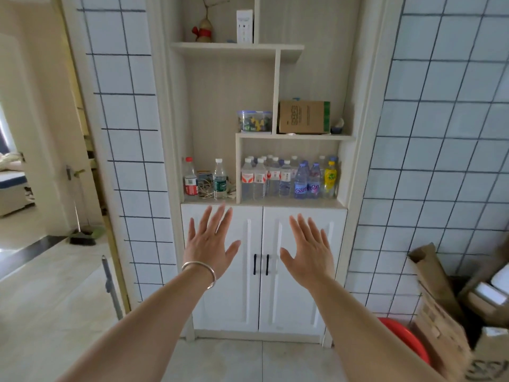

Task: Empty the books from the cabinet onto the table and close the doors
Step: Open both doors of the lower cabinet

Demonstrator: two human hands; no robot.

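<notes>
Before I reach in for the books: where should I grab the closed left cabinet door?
Take the left door by its black vertical handle at the centre seam, left hand coming straight on, fingers hooked behind the bar.

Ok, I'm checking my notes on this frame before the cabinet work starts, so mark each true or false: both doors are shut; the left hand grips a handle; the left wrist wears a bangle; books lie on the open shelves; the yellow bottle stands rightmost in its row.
1. Both cabinet doors are shut: true.
2. The left hand grips a handle: false, it is open and empty, like the right hand.
3. The left wrist wears a bangle: true.
4. Books lie on the open shelves: false, none visible.
5. The yellow bottle stands rightmost: true.
</notes>
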